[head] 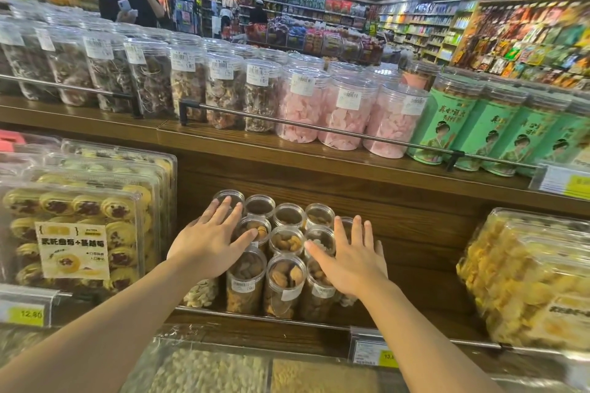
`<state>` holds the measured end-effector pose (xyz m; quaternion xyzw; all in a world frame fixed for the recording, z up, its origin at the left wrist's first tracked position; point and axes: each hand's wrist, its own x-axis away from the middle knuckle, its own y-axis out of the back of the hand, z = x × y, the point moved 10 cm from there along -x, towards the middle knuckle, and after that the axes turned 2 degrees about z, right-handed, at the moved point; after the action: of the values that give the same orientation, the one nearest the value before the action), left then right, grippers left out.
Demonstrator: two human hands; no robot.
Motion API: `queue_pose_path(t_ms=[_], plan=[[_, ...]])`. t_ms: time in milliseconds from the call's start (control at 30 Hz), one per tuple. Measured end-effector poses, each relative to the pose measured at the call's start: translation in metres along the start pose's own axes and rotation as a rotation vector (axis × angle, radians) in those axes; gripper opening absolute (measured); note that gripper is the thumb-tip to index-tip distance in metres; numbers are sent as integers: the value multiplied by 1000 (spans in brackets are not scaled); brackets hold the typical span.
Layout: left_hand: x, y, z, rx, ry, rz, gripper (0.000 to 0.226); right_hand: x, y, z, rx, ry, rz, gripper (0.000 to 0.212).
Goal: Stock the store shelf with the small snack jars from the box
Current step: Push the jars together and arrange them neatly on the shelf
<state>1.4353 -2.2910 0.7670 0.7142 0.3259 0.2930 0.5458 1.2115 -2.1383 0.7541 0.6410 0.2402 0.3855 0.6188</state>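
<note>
Small clear plastic snack jars (285,277) clustered on wooden shelf (415,265), under and between my fingertips; I see left hand (210,241) and right hand (349,260) flat, fingers spread, pressing lids.

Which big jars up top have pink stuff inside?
The three clear jars on the upper shelf, just left of the green tins. They hold pale pink pieces; the jars further left hold brown mixes.

Clear jars (284,284) between the hands: brown and tan contents, white labels. Above: pink candy jars (346,115), green tins (447,128). Left: yellow tarts (73,233).
</note>
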Motion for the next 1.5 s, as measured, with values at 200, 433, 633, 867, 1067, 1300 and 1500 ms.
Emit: queue_pose_path(t_ms=[200,433,633,867,1067,1300,1500], plan=[[0,-1,1,-9,5,12,82,-1,4,0,-72,15,28,113],[0,-1,2,11,9,12,80,-14,10,2,-107,-47,56,110],[-1,-3,2,14,6,6,78,-22,14,4,-76,-68,22,107],[-2,-1,2,37,-20,2,62,-13,30,3,-188,7,-53,110],[-3,0,-1,-19,-51,-43,79,41,16,76,-7,326,-135,90],[-6,-1,-2,-48,-40,-63,81,29,-2,82,103,242,-90,86],[-10,-2,-1,-19,-17,-45,71,29,1,81,46,106,-71,85]])
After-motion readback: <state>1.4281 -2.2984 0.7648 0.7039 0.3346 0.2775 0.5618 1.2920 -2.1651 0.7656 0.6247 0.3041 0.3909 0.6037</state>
